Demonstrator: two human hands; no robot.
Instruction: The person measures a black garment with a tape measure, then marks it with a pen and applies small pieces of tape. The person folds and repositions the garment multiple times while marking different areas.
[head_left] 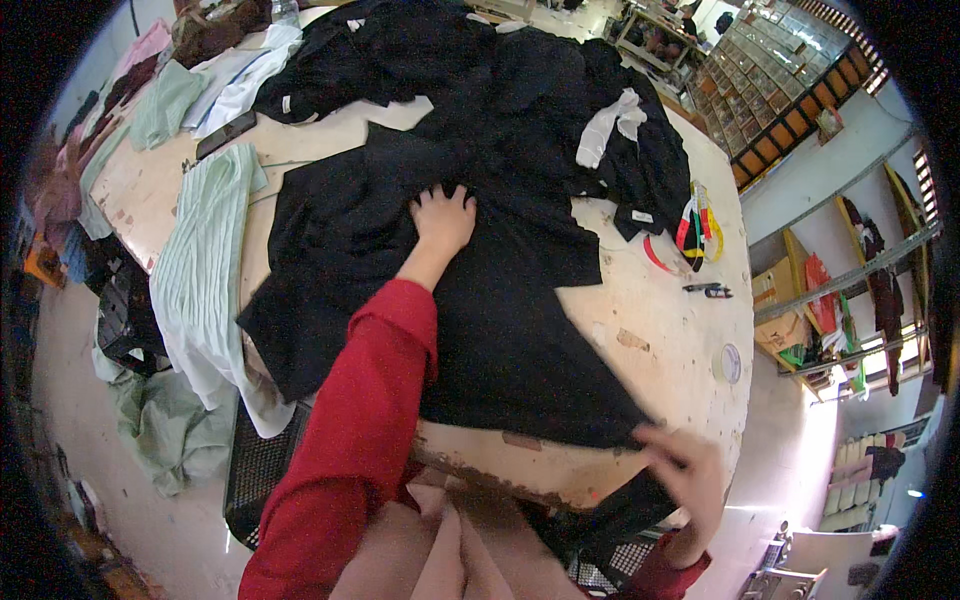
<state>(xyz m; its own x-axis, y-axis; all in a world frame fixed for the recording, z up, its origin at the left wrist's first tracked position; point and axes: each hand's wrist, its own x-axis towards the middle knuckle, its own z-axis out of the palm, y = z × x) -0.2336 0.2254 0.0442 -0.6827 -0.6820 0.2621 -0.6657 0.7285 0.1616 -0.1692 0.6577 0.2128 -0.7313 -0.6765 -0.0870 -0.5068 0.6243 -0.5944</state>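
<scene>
A large piece of black cloth (500,340), apparently garment fabric, lies spread over the pale, worn table and reaches its near edge. My left hand (445,218) presses down on the middle of it, fingers spread and nothing in them. At the near right corner of the cloth is my right hand (688,475), somewhat blurred, with its fingertips closed on that corner. Other black garments (500,80) are heaped beyond, running into the cloth, so where one ends I cannot tell. A white strip of cloth (610,125) rests on the black sleeve-like part at right.
Left of the black cloth, a pale green pleated cloth (205,260) hangs over the table edge. A dark phone-like slab (226,134) lies behind it. To the right are a coiled measuring tape (700,228), dark pens (708,290) and a roll of tape (731,363).
</scene>
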